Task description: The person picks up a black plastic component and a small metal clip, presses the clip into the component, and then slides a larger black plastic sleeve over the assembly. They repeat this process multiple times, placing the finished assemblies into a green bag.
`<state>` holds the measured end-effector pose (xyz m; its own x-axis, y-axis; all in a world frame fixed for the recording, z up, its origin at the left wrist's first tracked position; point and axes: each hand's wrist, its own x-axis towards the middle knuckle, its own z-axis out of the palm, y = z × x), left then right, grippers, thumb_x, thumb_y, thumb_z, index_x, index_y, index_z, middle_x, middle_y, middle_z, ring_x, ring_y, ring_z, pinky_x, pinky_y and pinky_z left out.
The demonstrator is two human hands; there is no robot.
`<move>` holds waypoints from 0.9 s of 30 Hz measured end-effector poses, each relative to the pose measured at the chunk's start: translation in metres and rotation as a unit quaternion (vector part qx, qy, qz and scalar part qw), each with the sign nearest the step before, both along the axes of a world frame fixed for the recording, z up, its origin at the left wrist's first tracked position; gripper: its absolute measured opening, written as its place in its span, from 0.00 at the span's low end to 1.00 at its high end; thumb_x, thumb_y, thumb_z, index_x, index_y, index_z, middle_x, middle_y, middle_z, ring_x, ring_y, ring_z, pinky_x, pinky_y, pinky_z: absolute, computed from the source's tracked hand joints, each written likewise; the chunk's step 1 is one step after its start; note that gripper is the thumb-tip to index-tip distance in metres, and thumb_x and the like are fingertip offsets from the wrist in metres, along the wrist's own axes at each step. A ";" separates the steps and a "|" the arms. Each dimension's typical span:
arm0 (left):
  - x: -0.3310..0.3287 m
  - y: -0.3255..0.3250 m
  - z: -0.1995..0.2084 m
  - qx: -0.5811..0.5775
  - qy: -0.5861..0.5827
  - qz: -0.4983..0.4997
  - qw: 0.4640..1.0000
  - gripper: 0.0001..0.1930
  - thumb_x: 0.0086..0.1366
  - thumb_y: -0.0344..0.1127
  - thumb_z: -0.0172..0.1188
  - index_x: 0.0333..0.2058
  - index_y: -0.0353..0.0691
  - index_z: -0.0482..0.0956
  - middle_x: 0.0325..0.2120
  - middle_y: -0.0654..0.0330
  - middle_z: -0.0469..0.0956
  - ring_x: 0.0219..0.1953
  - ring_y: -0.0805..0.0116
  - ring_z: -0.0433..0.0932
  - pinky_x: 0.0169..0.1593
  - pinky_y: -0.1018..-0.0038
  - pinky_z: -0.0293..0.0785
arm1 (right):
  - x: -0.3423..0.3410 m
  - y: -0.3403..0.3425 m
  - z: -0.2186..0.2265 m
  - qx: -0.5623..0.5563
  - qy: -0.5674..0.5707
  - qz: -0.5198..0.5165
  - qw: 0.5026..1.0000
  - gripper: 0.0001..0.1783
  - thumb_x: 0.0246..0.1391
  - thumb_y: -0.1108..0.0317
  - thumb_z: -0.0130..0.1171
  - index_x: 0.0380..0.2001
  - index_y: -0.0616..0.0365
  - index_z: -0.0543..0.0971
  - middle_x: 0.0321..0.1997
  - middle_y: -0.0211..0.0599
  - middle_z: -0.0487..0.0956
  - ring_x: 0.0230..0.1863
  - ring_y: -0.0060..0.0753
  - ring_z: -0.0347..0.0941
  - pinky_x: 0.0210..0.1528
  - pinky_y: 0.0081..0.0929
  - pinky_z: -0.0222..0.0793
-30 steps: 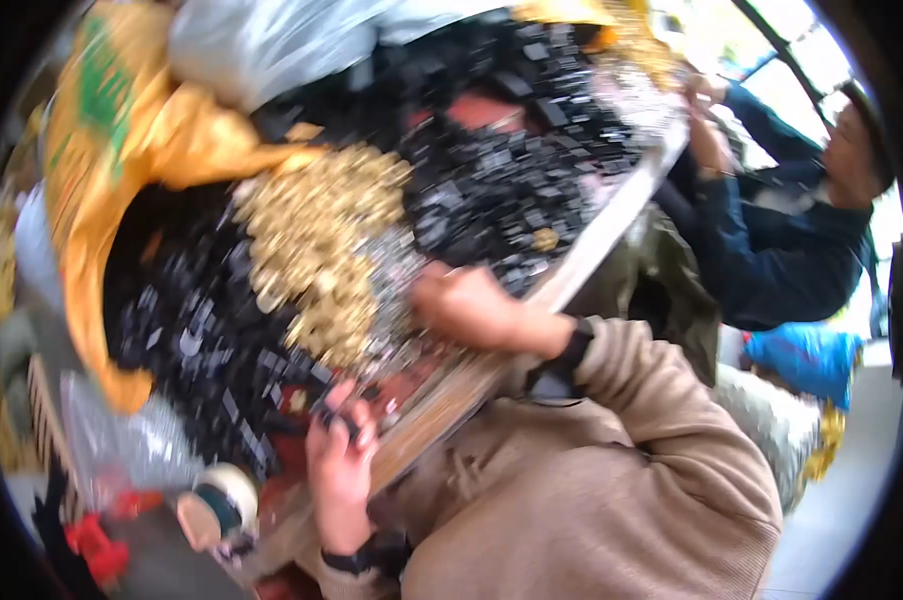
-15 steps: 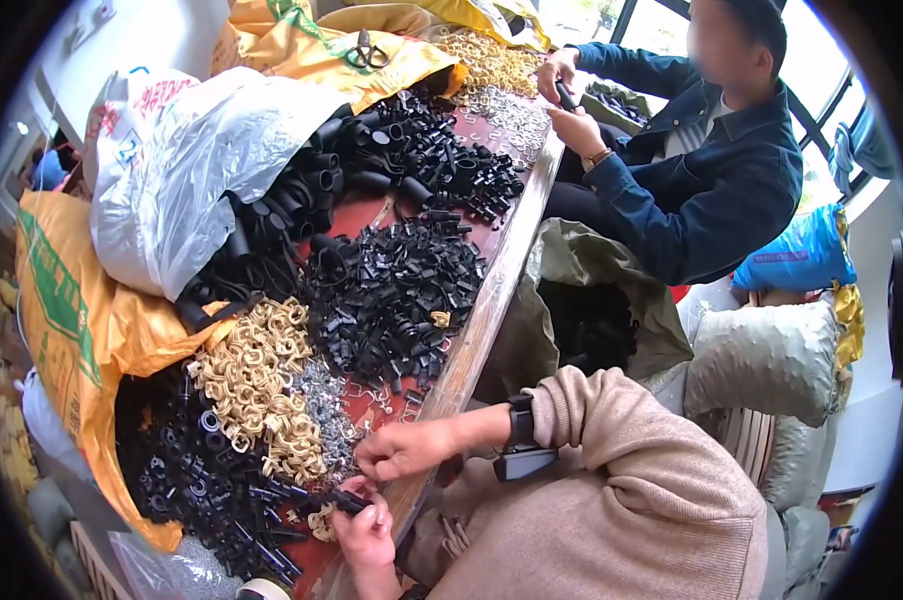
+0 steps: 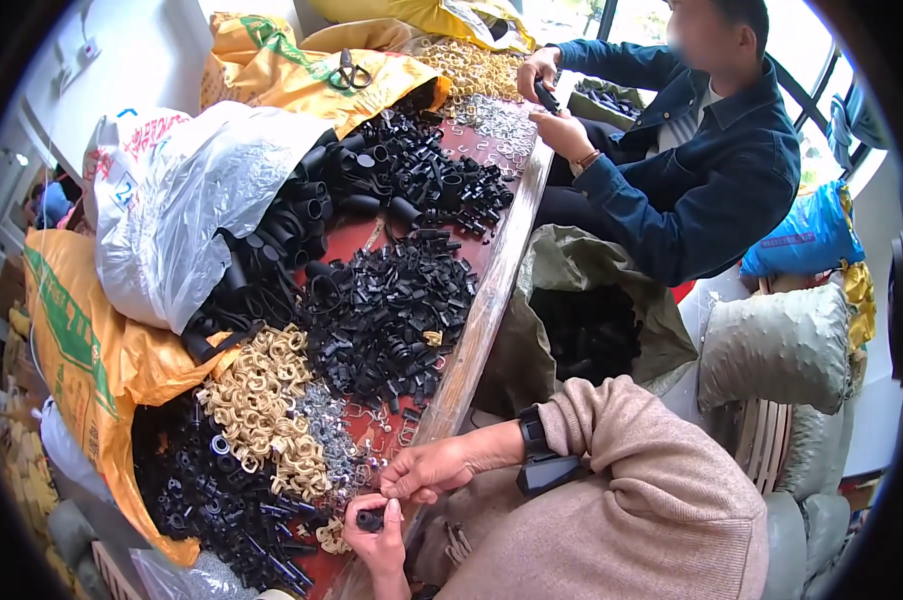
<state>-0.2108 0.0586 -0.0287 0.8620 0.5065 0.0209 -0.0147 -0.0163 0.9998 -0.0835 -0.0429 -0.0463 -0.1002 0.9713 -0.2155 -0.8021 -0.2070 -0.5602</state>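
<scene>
Curls left hand round black cylinder; pinches with right hand, cannot tell on what. Faces cream pieces at ten o'clock, black pieces at twelve.

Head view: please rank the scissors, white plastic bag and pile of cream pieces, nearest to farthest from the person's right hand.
From the right hand:
1. Pile of cream pieces: upper left.
2. White plastic bag: farther upper left.
3. Scissors: near the top, on the orange sack.
</scene>
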 end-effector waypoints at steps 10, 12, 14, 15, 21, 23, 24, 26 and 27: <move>-0.007 0.004 -0.008 0.087 0.009 -0.066 0.994 0.09 0.45 0.25 0.61 0.23 0.35 0.69 0.20 0.59 0.70 0.22 0.72 0.69 0.29 0.78 0.66 | 0.000 -0.014 -0.002 -0.036 0.005 0.064 0.997 0.07 0.50 0.65 0.51 0.24 0.55 0.70 0.14 0.17 0.64 0.13 0.08 0.57 0.15 0.08 0.53; -0.007 0.003 -0.007 0.078 0.005 -0.064 0.995 0.08 0.45 0.25 0.61 0.23 0.35 0.69 0.20 0.59 0.71 0.22 0.72 0.70 0.29 0.79 0.66 | -0.003 -0.015 -0.002 -0.040 0.042 0.055 0.997 0.06 0.51 0.65 0.51 0.24 0.55 0.70 0.14 0.17 0.64 0.13 0.09 0.57 0.15 0.08 0.53; -0.005 0.003 -0.006 0.062 -0.003 -0.062 0.996 0.08 0.45 0.26 0.61 0.22 0.35 0.69 0.20 0.59 0.71 0.23 0.72 0.70 0.30 0.79 0.66 | -0.005 -0.016 0.000 -0.042 0.059 0.051 0.996 0.06 0.51 0.65 0.51 0.25 0.55 0.71 0.14 0.17 0.64 0.13 0.09 0.57 0.15 0.08 0.53; -0.006 0.003 -0.007 0.062 -0.004 -0.062 0.996 0.08 0.45 0.26 0.61 0.22 0.35 0.69 0.20 0.59 0.71 0.23 0.72 0.70 0.30 0.79 0.66 | -0.006 -0.017 0.002 -0.044 0.068 0.043 0.996 0.06 0.51 0.65 0.51 0.25 0.55 0.71 0.14 0.17 0.65 0.13 0.09 0.57 0.15 0.08 0.53; -0.001 -0.004 -0.006 -0.103 -0.001 -0.054 0.993 0.13 0.48 0.26 0.59 0.32 0.37 0.66 0.21 0.59 0.68 0.19 0.74 0.66 0.23 0.81 0.63 | -0.005 -0.016 0.002 -0.056 0.036 0.000 0.998 0.07 0.51 0.64 0.51 0.25 0.55 0.70 0.16 0.18 0.65 0.14 0.09 0.57 0.16 0.09 0.52; 0.000 -0.007 -0.005 -0.186 0.011 -0.040 0.982 0.15 0.48 0.27 0.59 0.35 0.37 0.65 0.23 0.59 0.67 0.18 0.76 0.64 0.21 0.82 0.62 | -0.003 -0.016 0.002 -0.040 0.001 -0.021 0.999 0.07 0.51 0.65 0.51 0.24 0.56 0.71 0.17 0.18 0.66 0.15 0.09 0.57 0.16 0.09 0.54; 0.001 -0.007 -0.005 -0.255 0.005 -0.054 0.965 0.16 0.50 0.29 0.58 0.37 0.38 0.64 0.23 0.59 0.67 0.19 0.75 0.64 0.21 0.81 0.62 | 0.000 -0.017 0.003 -0.022 -0.036 -0.044 0.998 0.07 0.50 0.66 0.51 0.23 0.57 0.71 0.17 0.19 0.67 0.15 0.10 0.58 0.17 0.10 0.55; 0.002 -0.006 -0.004 -0.389 -0.007 -0.080 0.918 0.18 0.53 0.34 0.56 0.41 0.39 0.61 0.24 0.59 0.67 0.20 0.73 0.64 0.22 0.80 0.62 | 0.003 -0.017 0.003 -0.006 -0.071 -0.064 0.995 0.07 0.50 0.67 0.51 0.23 0.58 0.71 0.18 0.20 0.68 0.16 0.10 0.59 0.17 0.11 0.56; 0.003 -0.004 -0.004 -0.390 -0.006 -0.077 0.918 0.18 0.53 0.34 0.56 0.41 0.39 0.61 0.24 0.59 0.67 0.20 0.73 0.64 0.22 0.80 0.62 | 0.005 -0.018 0.001 -0.001 -0.122 -0.084 0.989 0.08 0.50 0.67 0.51 0.22 0.59 0.71 0.18 0.20 0.68 0.17 0.12 0.60 0.19 0.13 0.57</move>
<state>-0.2075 0.0542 -0.0324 0.9268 0.2432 -0.2862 0.0324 0.7074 0.7061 -0.0782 -0.0605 -0.0449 0.1183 0.9695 -0.2147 -0.6669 -0.0826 -0.7406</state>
